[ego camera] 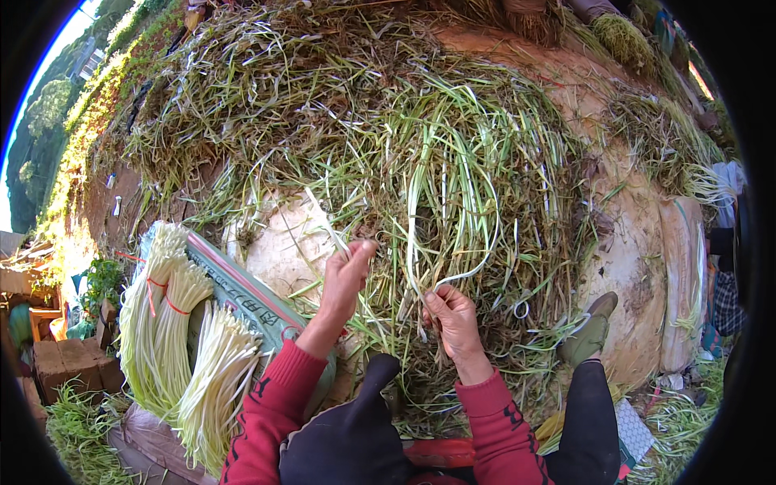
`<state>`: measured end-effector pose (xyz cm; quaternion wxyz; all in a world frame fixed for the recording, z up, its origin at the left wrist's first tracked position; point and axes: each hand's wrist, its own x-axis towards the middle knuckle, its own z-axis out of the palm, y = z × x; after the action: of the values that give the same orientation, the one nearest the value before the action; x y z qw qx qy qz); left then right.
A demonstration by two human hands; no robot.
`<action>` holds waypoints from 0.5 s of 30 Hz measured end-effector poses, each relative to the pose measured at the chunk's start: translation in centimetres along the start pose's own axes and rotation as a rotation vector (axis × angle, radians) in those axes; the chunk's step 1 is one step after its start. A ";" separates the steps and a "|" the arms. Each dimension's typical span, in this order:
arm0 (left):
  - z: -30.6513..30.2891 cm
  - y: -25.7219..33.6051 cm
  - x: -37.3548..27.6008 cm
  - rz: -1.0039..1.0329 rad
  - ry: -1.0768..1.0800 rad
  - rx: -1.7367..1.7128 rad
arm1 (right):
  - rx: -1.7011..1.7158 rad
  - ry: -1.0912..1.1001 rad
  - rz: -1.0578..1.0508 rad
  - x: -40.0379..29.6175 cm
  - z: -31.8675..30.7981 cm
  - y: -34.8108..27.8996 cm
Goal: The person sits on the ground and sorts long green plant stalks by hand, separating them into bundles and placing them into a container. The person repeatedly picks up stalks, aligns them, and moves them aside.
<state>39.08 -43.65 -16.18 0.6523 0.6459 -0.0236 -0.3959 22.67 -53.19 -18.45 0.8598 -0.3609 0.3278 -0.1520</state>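
Note:
My left hand (345, 279) is raised, fingers closed on a thin white stalk (325, 219) that points up and away to the left. To its right, my right hand (453, 318) pinches the ends of several long green-and-white stalks (412, 242) between thumb and fingers. Their far ends run over a heap of tangled green and withered stalks (515, 200). Left of my left forearm, bundles of pale blanched stalks (167, 339) bound with red ties rest on a green printed sack (270, 312). Beside them lies another pale bundle (221, 370); no tie shows on it.
A shoe (591, 333) stands on the pale ground sheet (630, 291) at right, past the heap's edge. A rolled white sack (682, 285) lies farther right. Brown blocks (76, 367) are at left. Another person's plaid clothing (727, 303) shows at the right rim.

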 end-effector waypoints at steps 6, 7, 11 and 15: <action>1.6 -2.2 -2.6 0.009 -0.165 0.026 | -0.658 -0.096 -0.232 -0.8 0.6 0.6; 1.7 -2.2 -2.5 -0.044 -0.135 -0.043 | -0.879 -0.140 -0.340 -1.4 0.1 0.2; 1.0 -2.4 -2.6 -0.090 -0.045 -0.099 | -1.373 -0.261 -0.492 -4.2 -2.4 -0.5; 1.1 -2.8 -2.6 -0.055 -0.108 -0.143 | -1.434 -0.257 -0.487 -5.4 -4.0 -1.9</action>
<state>35.32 -42.71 -17.14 0.6834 0.5758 -0.0128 -0.4486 15.92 -53.94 -16.72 0.3888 -0.9072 0.1547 -0.0441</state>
